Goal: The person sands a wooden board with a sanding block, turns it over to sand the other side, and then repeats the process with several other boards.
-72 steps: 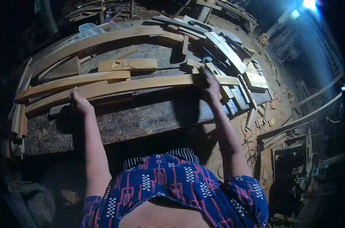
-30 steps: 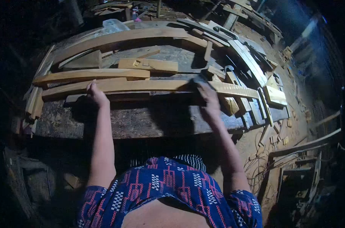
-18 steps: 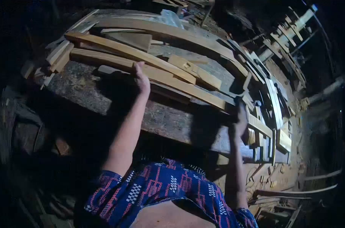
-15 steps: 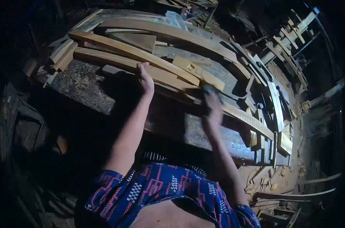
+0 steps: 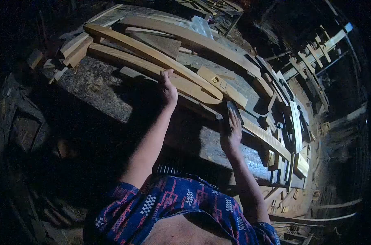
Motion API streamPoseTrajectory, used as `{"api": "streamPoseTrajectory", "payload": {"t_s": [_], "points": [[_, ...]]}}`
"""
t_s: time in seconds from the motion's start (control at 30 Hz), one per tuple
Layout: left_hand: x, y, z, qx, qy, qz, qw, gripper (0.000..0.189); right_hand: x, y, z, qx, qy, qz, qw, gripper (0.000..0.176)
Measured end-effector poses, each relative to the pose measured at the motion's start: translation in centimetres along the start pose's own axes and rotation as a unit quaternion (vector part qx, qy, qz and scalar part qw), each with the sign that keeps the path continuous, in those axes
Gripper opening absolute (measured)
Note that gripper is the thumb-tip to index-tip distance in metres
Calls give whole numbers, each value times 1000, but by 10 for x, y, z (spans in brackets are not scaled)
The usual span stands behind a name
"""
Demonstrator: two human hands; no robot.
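Note:
A long, slightly curved wooden piece (image 5: 128, 56) lies along the near side of the workbench. My left hand (image 5: 168, 88) rests at this piece's near edge, its fingers bent round the edge. Farther right, my right hand (image 5: 233, 132) lies with outstretched fingers on a dark flat block (image 5: 234, 112), pressed to the wood. Whether its thumb grips the block is hidden. A second long beam (image 5: 153, 53) runs just behind the curved piece. Beyond my right hand, a pale ribbed strip of wood (image 5: 267, 136) continues to the right.
The worn workbench (image 5: 93, 85) carries a block with a square hole (image 5: 216, 81), a wide curved plank (image 5: 193, 38) and a clear plastic bag (image 5: 202, 27). Short wood pieces (image 5: 76, 51) stack at the left end. A wooden rack (image 5: 316, 55) stands at the far right.
The camera view has shifted, so the bench appears turned slightly. My right hand, blurred before, now shows sharply, with its fingers stretched over the dark block. My left hand stays at the wood.

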State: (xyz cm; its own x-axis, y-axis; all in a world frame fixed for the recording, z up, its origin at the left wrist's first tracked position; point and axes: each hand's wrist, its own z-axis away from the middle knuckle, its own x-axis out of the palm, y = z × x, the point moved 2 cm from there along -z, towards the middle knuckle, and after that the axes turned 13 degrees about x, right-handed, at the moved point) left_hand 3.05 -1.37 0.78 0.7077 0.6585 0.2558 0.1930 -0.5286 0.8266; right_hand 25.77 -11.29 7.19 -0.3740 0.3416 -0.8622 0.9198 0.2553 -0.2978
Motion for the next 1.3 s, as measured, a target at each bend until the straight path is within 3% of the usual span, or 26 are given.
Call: {"api": "streamPoseTrajectory", "payload": {"t_s": [0.03,0.13,0.17,0.23,0.3,0.33,0.4,0.47,0.57,0.6,0.63,0.67,0.7,0.77,0.83,0.87,0.9,0.93,0.97,1.0,1.1,1.17,1.23,1.3], "points": [[1,2,-2,5,-8,2,1000,49,0,-8,-4,29,-2,-21,999,49],[-6,25,1,41,-80,-34,995,37,39,-46,-30,-44,-65,-91,993,58],[-8,33,4,68,-127,-70,987,33,41,-74,-38,-84,-59,-89,991,55],[-8,34,6,81,-135,-66,985,32,57,-110,-61,-101,-100,-134,981,49],[-7,33,7,98,-128,-59,985,31,60,-120,-71,-34,-171,-252,952,50],[-5,32,8,103,-129,-50,985,30,49,-119,-68,-18,-193,-243,950,50],[-3,25,10,110,-124,-34,986,30,41,-94,-56,21,-198,-231,952,51],[-2,17,13,115,-99,-30,988,30,47,-71,-40,-190,-29,-123,974,47],[-3,-39,-7,151,-71,-48,985,32,14,14,-9,-69,-46,-43,996,45],[2,-26,-4,148,-72,-44,985,32,-13,43,2,2,-58,-114,992,41],[2,-3,-3,77,-42,17,996,31,-6,100,13,9,37,-106,994,36],[2,9,0,6,-13,75,997,30,-26,136,23,116,33,-83,989,33],[3,8,2,5,-17,77,997,30,-22,202,40,123,104,-72,984,33],[2,4,3,22,-8,99,995,28,-78,220,54,201,106,-149,962,39],[3,3,1,4,-9,107,994,27,-67,283,75,173,208,140,952,44],[1,1,0,14,-10,85,996,27,-68,289,76,227,154,76,959,53],[2,1,1,23,-11,62,998,27,-58,287,77,227,216,171,934,51],[2,2,2,14,-12,61,998,26,-56,257,68,300,152,52,940,46],[1,-7,0,9,-14,73,997,27,-30,250,62,223,209,106,946,43],[2,-2,1,4,-13,60,998,28,-28,219,56,185,146,-13,972,49],[4,-10,0,14,-4,88,996,32,-21,142,50,90,78,27,992,57],[6,9,6,2,-1,83,997,33,-40,152,50,48,30,-12,998,54],[6,4,4,9,-4,76,997,33,-38,224,54,66,103,-154,981,36],[3,0,0,-10,2,77,997,32,-91,250,61,128,139,-20,982,35]]}}
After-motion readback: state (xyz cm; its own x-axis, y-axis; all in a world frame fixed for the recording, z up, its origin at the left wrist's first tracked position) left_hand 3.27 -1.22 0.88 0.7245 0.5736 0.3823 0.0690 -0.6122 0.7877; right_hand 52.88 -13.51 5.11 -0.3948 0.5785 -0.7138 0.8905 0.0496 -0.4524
